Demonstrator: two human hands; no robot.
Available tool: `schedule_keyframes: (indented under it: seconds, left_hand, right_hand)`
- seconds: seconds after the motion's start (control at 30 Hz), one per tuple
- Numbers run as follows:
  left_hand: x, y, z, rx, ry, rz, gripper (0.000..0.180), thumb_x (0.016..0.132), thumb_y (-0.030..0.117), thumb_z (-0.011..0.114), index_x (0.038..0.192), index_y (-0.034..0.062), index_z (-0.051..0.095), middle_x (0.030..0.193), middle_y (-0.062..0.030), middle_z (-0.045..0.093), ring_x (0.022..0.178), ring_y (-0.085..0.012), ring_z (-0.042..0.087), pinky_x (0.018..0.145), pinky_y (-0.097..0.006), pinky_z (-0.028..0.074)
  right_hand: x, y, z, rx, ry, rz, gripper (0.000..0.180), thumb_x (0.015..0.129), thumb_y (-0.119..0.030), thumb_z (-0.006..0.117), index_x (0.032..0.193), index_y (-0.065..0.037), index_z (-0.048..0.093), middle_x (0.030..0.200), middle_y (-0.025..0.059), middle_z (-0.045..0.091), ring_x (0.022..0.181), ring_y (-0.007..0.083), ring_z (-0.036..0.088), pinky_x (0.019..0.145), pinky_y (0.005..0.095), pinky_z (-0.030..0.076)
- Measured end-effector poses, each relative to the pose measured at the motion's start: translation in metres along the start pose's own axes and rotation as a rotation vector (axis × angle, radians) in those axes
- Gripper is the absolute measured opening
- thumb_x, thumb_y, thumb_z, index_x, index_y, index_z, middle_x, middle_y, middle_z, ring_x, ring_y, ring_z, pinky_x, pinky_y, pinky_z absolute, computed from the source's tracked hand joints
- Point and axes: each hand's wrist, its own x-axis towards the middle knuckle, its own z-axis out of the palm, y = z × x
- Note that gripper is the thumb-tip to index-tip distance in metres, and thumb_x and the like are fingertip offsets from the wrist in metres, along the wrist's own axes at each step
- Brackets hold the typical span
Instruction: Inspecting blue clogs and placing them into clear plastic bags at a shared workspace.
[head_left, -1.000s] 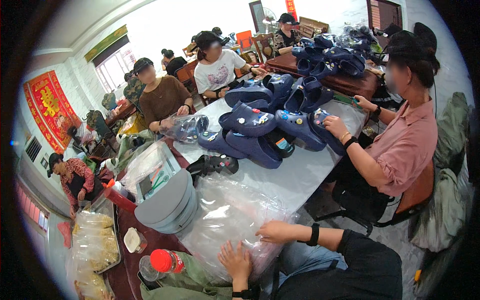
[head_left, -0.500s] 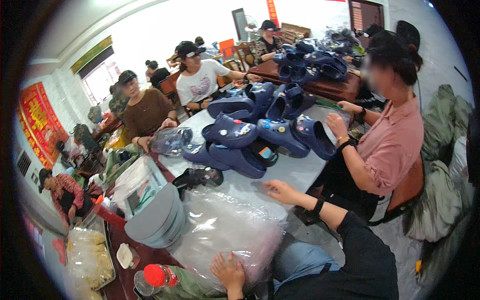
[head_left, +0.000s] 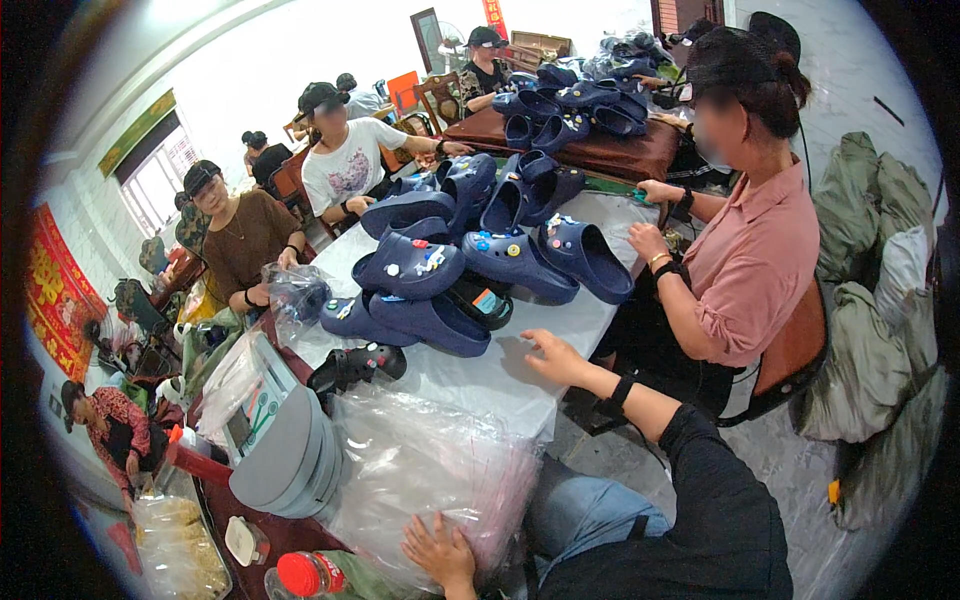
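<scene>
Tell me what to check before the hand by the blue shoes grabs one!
1. Right hand free: ok, open and holding nothing, above the white table.
2. Nearest navy clog reachable: ok, it lies just beside the fingers, not yet touched.
3. Clog free to lift: not ok, a clog with charms rests on top of it.
4. Left hand steadying the clear plastic bags: ok, palm flat on the stack.
5. Neighbour's hands out of the way: ok, the person in the pink shirt keeps theirs farther up the table.
6. Matching pair: cannot tell.
</scene>
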Motion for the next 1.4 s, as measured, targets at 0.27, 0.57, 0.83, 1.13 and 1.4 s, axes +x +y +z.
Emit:
schedule_keyframes:
  seconds: [0.27, 0.57, 0.83, 1.13, 1.4]
  left_hand:
    - [0.000, 0.001, 0.004, 0.035, -0.016, 0.000, 0.050, 0.084, 0.035, 0.055, 0.131, 0.0205, 0.050, 0.145, -0.0165, 0.031, 0.135, -0.0398, 0.025, 0.110, -0.057, 0.016]
    - [0.000, -0.002, 0.003, 0.024, -0.015, -0.013, 0.051, 0.082, 0.035, 0.055, 0.131, 0.0214, 0.049, 0.145, -0.0162, 0.032, 0.134, -0.0396, 0.025, 0.109, -0.058, 0.015]
    - [-0.001, -0.001, 0.004, 0.020, -0.003, -0.001, 0.049, 0.083, 0.035, 0.056, 0.130, 0.0214, 0.050, 0.144, -0.0163, 0.033, 0.134, -0.0394, 0.025, 0.109, -0.058, 0.016]
    - [0.002, 0.002, 0.000, 0.040, 0.007, 0.007, 0.047, 0.085, 0.034, 0.055, 0.130, 0.0217, 0.050, 0.144, -0.0160, 0.035, 0.133, -0.0398, 0.028, 0.109, -0.057, 0.017]
    - [0.002, 0.001, 0.001, 0.034, 0.043, 0.030, 0.046, 0.085, 0.036, 0.055, 0.129, 0.0227, 0.051, 0.142, -0.0164, 0.037, 0.130, -0.0405, 0.031, 0.106, -0.059, 0.021]
  right_hand:
    - [0.003, 0.023, -0.021, -0.074, 0.094, 0.025, 0.047, 0.081, -0.017, 0.062, 0.124, -0.004, 0.047, 0.122, 0.0167, 0.052, 0.103, 0.0327, 0.057, 0.088, 0.0398, 0.047]
    - [0.029, 0.081, -0.055, -0.643, 0.647, 0.412, 0.059, 0.077, -0.022, 0.064, 0.128, -0.001, 0.045, 0.140, 0.0201, 0.036, 0.133, 0.0343, 0.030, 0.110, 0.0469, 0.023]
    - [0.021, 0.119, -0.077, -1.155, 0.446, 0.203, 0.020, 0.077, -0.014, 0.058, 0.095, -0.007, 0.055, 0.091, 0.0076, 0.057, 0.090, 0.0250, 0.056, 0.089, 0.0409, 0.041]
    - [0.002, 0.085, -0.074, -1.136, 0.402, -0.149, 0.008, 0.076, -0.013, 0.053, 0.083, -0.009, 0.052, 0.079, 0.0065, 0.053, 0.079, 0.0224, 0.053, 0.071, 0.0344, 0.041]
    - [-0.066, -0.020, -0.066, -0.895, 0.437, -0.372, 0.021, 0.071, -0.013, 0.064, 0.084, -0.004, 0.051, 0.079, 0.0121, 0.050, 0.079, 0.0288, 0.050, 0.069, 0.0387, 0.039]
